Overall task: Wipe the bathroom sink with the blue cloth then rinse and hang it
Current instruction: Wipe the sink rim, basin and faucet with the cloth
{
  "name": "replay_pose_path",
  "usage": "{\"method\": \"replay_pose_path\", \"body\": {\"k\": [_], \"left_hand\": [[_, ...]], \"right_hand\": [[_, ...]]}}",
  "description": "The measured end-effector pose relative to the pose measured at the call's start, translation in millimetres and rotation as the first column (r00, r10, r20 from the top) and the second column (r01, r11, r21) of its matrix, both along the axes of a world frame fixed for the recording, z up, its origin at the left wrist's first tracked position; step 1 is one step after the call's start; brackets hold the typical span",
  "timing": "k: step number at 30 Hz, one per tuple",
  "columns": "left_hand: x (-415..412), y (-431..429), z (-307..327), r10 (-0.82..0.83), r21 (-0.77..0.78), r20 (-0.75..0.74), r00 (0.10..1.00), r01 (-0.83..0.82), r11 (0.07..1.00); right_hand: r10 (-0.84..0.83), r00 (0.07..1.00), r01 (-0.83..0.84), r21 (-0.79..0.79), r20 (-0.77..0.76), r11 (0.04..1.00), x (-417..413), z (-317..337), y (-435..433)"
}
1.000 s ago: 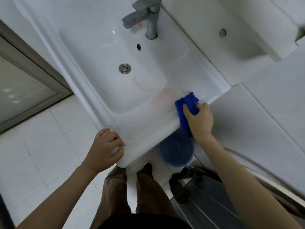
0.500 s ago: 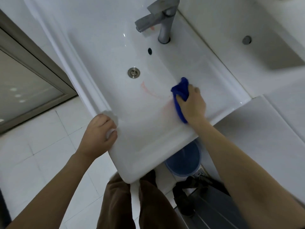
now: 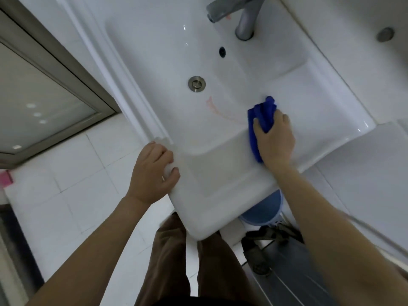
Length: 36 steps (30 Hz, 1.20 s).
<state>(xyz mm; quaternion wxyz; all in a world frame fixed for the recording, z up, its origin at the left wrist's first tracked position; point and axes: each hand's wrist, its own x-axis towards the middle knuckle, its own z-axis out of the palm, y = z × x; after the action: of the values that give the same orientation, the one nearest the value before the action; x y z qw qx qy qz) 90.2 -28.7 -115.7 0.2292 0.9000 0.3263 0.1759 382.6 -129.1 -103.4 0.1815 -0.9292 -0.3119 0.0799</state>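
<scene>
The white bathroom sink (image 3: 231, 186) fills the middle of the view. My right hand (image 3: 274, 138) presses the bunched blue cloth (image 3: 261, 113) onto the basin's near right slope. A curved pink mark (image 3: 215, 111) runs across the basin floor just left of the cloth, below the metal drain (image 3: 196, 83). My left hand (image 3: 152, 173) grips the sink's front left rim, fingers curled over the edge. The grey faucet (image 3: 245, 21) stands at the back.
An overflow hole (image 3: 222, 51) sits below the faucet. Under the sink's front edge stands a blue bucket (image 3: 262, 212), with dark sandals (image 3: 262, 250) beside it. A glass door with a grey frame (image 3: 57, 69) is at left. My legs are under the sink.
My right hand has slid the cloth from the sink's front right rim into the basin and rubs beside the pink mark. The pink smear near the rim is gone. My left hand stays on the rim.
</scene>
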Motion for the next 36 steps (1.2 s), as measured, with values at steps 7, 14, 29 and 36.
{"method": "replay_pose_path", "body": {"k": [7,14,29,36], "left_hand": [[-14.8,22.8,10.9,-0.133,-0.018,-0.038,0.990,0.132,0.991],[-16.2,32.2,3.1,-0.107,-0.110,0.038,0.994,0.111,0.988],[-19.1,35.4,-2.1,-0.149,-0.117,0.041,0.988,0.153,0.981],[-14.9,29.9,5.5,-0.109,-0.135,0.010,0.994,0.109,0.985]], "right_hand": [[0.451,0.886,-0.459,-0.065,-0.110,0.886,-101.6,6.5,-17.7],[-0.206,0.977,0.208,0.034,-0.047,0.978,-43.4,0.8,23.1],[-0.290,0.953,0.297,0.080,-0.083,0.952,-12.5,-0.5,6.3],[0.071,0.985,-0.069,0.022,-0.154,0.997,-68.9,1.9,-14.5]]}}
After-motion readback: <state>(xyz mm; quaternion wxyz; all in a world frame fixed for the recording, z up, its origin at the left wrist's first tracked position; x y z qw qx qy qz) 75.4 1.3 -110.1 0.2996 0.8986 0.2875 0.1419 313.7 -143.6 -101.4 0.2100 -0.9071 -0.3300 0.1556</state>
